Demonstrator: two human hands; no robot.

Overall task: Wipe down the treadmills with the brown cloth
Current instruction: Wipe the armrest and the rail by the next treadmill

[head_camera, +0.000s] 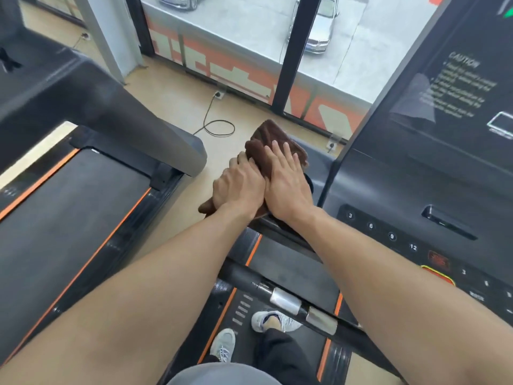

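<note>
Brown cloth (pixel 273 143) on treadmill (pixel 388 190), left hand (pixel 238 187) gripping, right hand (pixel 287 184) pressing flat

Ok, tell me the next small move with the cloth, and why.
Probably slide the brown cloth forward along the treadmill: the left hand grips its near end, the right hand presses flat on top, and it sits bunched at the console's left edge.

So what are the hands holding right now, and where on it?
The brown cloth: left hand grips its near left edge; right hand presses flat on its middle.
</note>
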